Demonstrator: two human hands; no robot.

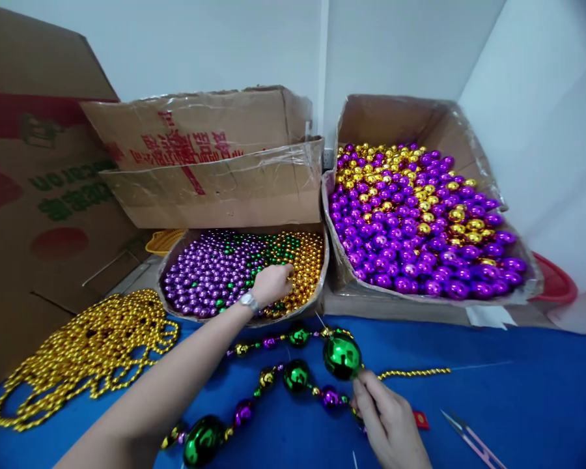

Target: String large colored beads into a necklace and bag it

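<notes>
My left hand [272, 284], a watch on its wrist, reaches into the box of small beads at the border of the green and gold beads [306, 264]. Its fingers are curled together, and whatever lies between them is hidden. Purple beads [209, 270] fill the left part of that box. Lower right, my right hand [390, 420] pinches a bead garland [297, 376] just below a large green bead [342, 355]. The garland of green, gold and purple beads curves over the blue cloth [469, 397], with another large green bead [204, 441] near the bottom edge.
A carton [527, 286] of larger purple and gold balls stands back right. Gold bead strings [92, 352] are heaped at left beside a big carton [39, 215]. Pink-handled snips [473, 443], a red tag [420, 420] and a short gold bead strand [415, 373] lie at right.
</notes>
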